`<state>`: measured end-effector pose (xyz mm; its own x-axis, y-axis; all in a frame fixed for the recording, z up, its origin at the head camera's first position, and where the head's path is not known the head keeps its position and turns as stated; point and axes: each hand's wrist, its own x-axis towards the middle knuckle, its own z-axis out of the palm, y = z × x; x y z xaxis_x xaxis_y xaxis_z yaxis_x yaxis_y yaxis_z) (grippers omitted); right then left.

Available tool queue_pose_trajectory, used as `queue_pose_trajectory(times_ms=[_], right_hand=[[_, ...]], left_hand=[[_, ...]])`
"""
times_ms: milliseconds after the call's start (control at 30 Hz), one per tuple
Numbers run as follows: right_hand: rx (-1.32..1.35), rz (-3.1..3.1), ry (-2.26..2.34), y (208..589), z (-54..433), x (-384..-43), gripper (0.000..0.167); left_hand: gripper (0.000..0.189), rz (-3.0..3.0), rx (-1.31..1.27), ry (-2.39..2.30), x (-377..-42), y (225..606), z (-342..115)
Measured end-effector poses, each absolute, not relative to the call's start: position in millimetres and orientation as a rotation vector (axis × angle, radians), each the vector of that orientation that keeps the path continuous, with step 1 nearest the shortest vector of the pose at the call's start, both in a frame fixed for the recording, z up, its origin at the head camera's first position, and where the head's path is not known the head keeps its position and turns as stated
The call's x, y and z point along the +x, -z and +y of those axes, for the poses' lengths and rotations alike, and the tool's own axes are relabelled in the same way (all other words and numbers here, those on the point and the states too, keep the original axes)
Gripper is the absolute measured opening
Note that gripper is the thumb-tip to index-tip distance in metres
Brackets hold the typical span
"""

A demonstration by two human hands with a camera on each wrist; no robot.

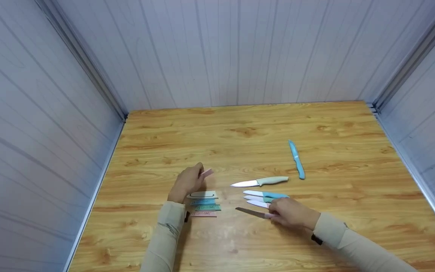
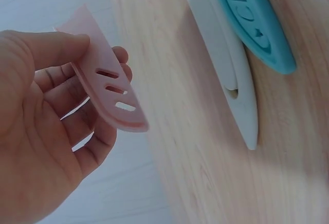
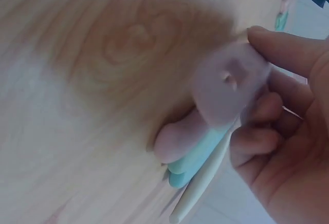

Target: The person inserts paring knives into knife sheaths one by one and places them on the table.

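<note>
Pinching the pink sheath (image 1: pixel 207 173) just beyond the white sheath (image 1: pixel 204 194) with your left hand (image 1: pixel 188 180), you grip the pink-handled knife (image 1: pixel 258 214), right of the white sheath, in your right hand (image 1: pixel 292 212). Misaimed, its bare blade (image 1: pixel 248 212) could nick your left hand.

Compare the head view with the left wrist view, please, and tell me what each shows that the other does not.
Only the head view shows the right hand gripping a pink-handled knife, and a blue knife lying apart. Only the left wrist view makes out the three slots in the pink blade sheath. Both show the left hand holding that sheath, plus the white sheath and blue sheath on the wooden table.
</note>
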<state>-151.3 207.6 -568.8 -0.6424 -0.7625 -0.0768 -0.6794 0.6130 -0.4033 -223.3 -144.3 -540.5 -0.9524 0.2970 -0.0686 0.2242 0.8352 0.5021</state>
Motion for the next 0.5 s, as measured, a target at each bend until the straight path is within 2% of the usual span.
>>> queue_pose_trajectory(times_ms=[167,500], right_hand=[[-1.175,2.577,0.656,563.8,210.6,-157.9,0.009],[-0.885,2.655,0.827,547.1,216.1,-175.7,0.016]], left_hand=[[0.014,2.882,0.439,-0.750,-222.5,535.2,-142.5],[0.012,2.863,0.539,-0.828,-224.2,523.5,-133.4]])
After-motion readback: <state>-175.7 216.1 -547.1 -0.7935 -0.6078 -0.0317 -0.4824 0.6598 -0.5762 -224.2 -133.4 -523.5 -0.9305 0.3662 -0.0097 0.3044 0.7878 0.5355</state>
